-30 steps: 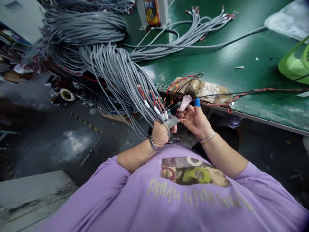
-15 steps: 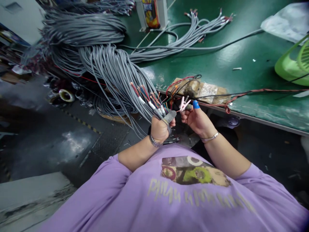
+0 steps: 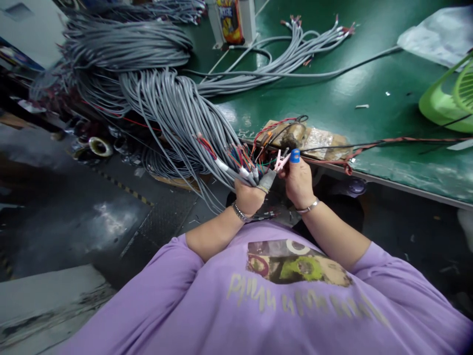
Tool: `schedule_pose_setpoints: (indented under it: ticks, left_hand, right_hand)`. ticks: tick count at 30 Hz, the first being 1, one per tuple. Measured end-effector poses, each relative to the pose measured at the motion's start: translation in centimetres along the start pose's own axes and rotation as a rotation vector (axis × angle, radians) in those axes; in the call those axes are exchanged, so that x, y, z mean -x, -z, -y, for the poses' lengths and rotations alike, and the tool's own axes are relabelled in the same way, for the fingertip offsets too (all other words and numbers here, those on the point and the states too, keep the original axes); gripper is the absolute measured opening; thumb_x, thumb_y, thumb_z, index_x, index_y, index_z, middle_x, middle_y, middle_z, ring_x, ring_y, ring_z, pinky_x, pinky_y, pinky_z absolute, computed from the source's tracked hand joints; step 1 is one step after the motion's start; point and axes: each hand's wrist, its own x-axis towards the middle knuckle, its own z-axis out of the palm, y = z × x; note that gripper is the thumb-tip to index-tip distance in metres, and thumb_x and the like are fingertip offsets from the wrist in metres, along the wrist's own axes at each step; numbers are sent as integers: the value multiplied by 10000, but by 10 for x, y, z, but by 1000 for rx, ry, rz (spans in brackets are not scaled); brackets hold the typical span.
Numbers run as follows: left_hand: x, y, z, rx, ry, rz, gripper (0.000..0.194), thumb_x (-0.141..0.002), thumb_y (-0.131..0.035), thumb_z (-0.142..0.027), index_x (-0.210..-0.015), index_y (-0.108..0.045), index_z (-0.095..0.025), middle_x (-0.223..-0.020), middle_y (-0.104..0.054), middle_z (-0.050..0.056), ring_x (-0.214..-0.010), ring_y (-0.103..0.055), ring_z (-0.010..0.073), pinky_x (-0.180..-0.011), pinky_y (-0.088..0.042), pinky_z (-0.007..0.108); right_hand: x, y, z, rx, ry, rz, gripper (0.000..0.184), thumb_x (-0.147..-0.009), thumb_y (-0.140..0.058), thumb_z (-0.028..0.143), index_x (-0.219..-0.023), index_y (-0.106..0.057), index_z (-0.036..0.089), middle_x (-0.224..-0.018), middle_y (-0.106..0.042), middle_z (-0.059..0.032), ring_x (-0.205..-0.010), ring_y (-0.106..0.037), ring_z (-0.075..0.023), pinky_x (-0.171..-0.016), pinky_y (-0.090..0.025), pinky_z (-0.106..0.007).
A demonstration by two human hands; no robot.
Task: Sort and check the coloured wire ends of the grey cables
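My left hand (image 3: 251, 198) is closed around the ends of several grey cables (image 3: 221, 165), with a grey wrap on its thumb (image 3: 266, 181). From those ends, thin coloured wires (image 3: 240, 155) fan out above the fist, and white bands sit on the cable jackets. My right hand (image 3: 300, 181) wears a blue cover (image 3: 294, 156) on the thumb. Its fingers are closed at a small pink clip (image 3: 281, 160), right beside the left thumb. The right fingertips are partly hidden behind the thumb and clip.
A large grey cable bundle (image 3: 158, 93) drapes over the green table's (image 3: 373, 98) left side. Ahead lies a block wrapped in clear tape (image 3: 321, 138), with red and black wires. A green basket (image 3: 443, 101) and plastic bag (image 3: 436, 37) are at right.
My left hand has shifted slightly right, bringing its thumb closer to the pink clip. My right hand has turned more upright and moved a little left. One cable end has tilted leftward.
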Motion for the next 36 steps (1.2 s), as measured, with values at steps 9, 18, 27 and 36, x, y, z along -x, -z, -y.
schedule_pose_setpoints:
  ticks: [9, 18, 27, 36]
  left_hand:
    - [-3, 3, 6, -85, -278, 33, 307, -710, -848, -453, -756, -687, -195, -717, -721, 24, -669, -692, 170, -736, -601, 320]
    - [3, 7, 18, -160, -351, 121, 178, -783, -796, -344, -810, -716, -188, -736, -740, 31, -662, -705, 160, -706, -594, 279]
    - [8, 16, 4, -122, -160, 82, 304, -706, -850, -447, -711, -686, -191, -658, -690, 4, -603, -647, 144, -667, -574, 292]
    - [16, 26, 20, 0, 12, -27, 306, -702, -846, -467, -733, -719, -190, -684, -692, -6, -584, -627, 118, -645, -561, 270]
  right_hand:
    - [-2, -9, 8, -377, -345, 101, 554, -736, -718, 753, -794, -646, 206, -601, -527, 52, -515, -442, -81, -526, -434, -238]
    - [-4, -10, -2, -456, -376, 49, 491, -757, -755, 686, -896, -681, 221, -722, -676, -1, -714, -636, -177, -650, -540, -314]
    - [6, 9, 5, -467, -508, 142, 578, -835, -552, 797, -856, -638, 226, -718, -651, 5, -586, -542, -125, -554, -446, -259]
    - [15, 16, 7, -393, -532, 161, 572, -814, -594, 788, -801, -614, 216, -659, -597, 28, -501, -465, -79, -472, -386, -210]
